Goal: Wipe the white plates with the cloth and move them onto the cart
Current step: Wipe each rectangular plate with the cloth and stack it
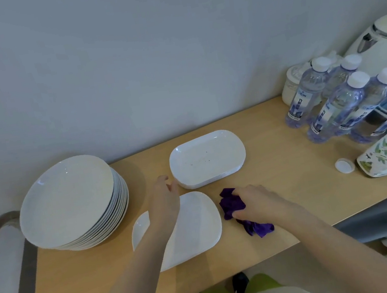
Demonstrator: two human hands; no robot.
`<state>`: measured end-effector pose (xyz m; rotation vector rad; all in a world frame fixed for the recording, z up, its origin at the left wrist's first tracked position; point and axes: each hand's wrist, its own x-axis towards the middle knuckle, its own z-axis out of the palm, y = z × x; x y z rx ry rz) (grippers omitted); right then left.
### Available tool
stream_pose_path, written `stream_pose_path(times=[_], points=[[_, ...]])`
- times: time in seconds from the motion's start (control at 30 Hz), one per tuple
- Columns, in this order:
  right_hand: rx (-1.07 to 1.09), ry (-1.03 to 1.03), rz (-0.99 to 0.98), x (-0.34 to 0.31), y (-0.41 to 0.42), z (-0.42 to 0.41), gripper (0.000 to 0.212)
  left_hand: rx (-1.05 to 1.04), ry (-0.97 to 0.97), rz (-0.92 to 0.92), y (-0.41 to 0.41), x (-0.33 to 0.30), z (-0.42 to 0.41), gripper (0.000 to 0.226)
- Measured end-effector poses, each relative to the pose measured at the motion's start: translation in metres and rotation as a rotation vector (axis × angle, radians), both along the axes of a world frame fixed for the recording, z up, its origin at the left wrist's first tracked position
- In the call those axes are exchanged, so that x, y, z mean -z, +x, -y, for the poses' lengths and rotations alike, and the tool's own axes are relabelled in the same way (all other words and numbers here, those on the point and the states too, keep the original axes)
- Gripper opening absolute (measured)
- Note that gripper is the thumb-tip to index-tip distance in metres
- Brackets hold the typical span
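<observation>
right hand gripping purple cloth, near table edge

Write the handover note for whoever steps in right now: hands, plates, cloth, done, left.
Left hand: reaching over the near plates, fingertips at the edge of the rectangular stack; holds nothing.
Right hand: grips the purple cloth on the table, right of the near plates.
Round stack: at the left end of the table.
Done: cannot tell if any plate has been wiped; the top rectangular plate shows dark specks.
Left: wipe the plates and move them to the cart, which I cannot identify in this view.
</observation>
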<state>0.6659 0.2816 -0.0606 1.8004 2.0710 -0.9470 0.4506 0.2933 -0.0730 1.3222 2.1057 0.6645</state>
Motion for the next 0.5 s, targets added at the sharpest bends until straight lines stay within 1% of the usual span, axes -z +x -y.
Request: stream_pose_path(times=[0.07,0.1,0.17,0.23,0.33,0.43,0.5], points=[[0.096,0.041,-0.116,-0.014,0.003,-0.014,0.032,0.002,-0.045,-0.017,0.004,0.0,-0.012,0.041],[0.163,0.084,-0.162,-0.019,0.004,-0.022,0.03,0.011,-0.067,-0.03,0.005,0.0,-0.017,0.042],[0.263,0.188,-0.2,-0.025,0.006,-0.038,0.033,0.031,-0.105,-0.056,0.008,0.001,-0.025,0.04],[0.315,0.273,-0.21,-0.025,0.007,-0.055,0.038,0.038,-0.135,-0.064,0.009,0.004,-0.031,0.039],[0.344,0.311,-0.135,-0.016,0.006,-0.074,0.044,0.037,-0.162,-0.052,0.011,0.007,-0.038,0.036],[0.33,0.327,-0.002,-0.006,0.003,-0.085,0.041,0.01,-0.174,-0.055,0.012,0.008,-0.042,0.034],[0.336,0.323,0.01,-0.001,0.001,-0.09,0.041,0.0,-0.167,-0.063,0.011,0.01,-0.044,0.036]])
